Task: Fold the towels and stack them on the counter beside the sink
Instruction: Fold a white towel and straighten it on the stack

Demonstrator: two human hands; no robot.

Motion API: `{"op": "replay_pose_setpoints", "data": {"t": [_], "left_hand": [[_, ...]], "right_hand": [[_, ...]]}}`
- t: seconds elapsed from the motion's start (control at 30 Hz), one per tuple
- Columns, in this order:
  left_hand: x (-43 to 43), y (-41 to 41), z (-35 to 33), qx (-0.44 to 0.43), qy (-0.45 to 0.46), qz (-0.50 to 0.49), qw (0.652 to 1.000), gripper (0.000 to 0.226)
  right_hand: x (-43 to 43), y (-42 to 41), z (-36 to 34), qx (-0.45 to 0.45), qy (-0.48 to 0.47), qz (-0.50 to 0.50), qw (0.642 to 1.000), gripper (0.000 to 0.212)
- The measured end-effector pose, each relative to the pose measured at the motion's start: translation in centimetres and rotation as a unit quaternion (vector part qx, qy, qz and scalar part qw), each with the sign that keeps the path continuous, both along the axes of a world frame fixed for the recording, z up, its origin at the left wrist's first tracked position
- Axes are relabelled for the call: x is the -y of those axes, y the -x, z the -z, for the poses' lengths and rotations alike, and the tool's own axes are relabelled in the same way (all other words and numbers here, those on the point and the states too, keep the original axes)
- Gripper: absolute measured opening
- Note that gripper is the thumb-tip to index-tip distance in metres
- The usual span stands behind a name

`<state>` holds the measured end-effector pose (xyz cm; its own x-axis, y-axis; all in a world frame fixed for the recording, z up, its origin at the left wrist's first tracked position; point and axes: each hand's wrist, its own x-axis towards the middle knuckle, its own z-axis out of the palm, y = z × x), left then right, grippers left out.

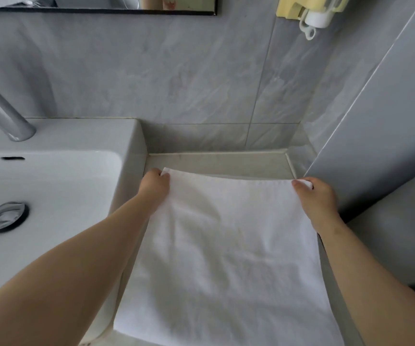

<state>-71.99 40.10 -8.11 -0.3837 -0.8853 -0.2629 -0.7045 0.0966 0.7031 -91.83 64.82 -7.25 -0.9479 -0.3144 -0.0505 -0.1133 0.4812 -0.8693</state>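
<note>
Beside the sink [131,146], on the narrow counter [216,162]: white towel [226,245], spread out with soft creases. Covers most of the counter's width; leaves a bare strip along the back, with a thin shadow under the far edge. Pinched at the far left corner by the left hand [155,186], fingers curled around the cloth. Pinched at the far right corner by the right hand [316,198], thumb on top, other fingers curled under the hem.

Left of the towel: white basin, its right wall just beside the cloth, left forearm reaching across above that rim. Chrome faucet [4,113] on the basin's back ledge, round chrome drain plug [5,216] in the bowl, dark overflow slot [13,158] on the bowl's back face. Right of the towel: grey side wall [388,121], close against the right hand, hemming the counter in. Above: lower edge of a black-framed mirror [101,11]. At upper right, a yellow wall holder [288,7] with the end of a white bottle [317,20] protruding below it.

Counter pale and stone-like, sealed by a light caulk line at the back and right joints. Back wall [151,71] of large grey marbled tiles with thin grout lines. Lighting soft and even.
</note>
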Motion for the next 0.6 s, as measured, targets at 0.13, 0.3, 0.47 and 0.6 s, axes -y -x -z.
{"op": "replay_pose_setpoints", "data": {"t": [0.13, 0.3, 0.47, 0.6], "left_hand": [[1.4, 1.4, 1.6, 0.010, 0.007, -0.014, 1.000, 0.020], [2.3, 2.3, 3.7, 0.056, 0.026, -0.018, 0.998, 0.026], [2.2, 3.1, 4.0, 0.079, 0.027, -0.021, 0.996, 0.029], [2.3, 3.1, 4.2, 0.015, -0.005, -0.029, 0.999, 0.014]], "right_hand": [[1.9, 2.0, 1.7, -0.009, -0.023, 0.002, 1.000, 0.017], [3.5, 3.4, 4.0, -0.016, -0.073, -0.005, 0.997, 0.018], [4.1, 4.3, 5.7, 0.023, -0.066, 0.003, 0.998, 0.012], [4.2, 4.3, 5.6, 0.077, 0.000, 0.004, 0.997, 0.006]]}}
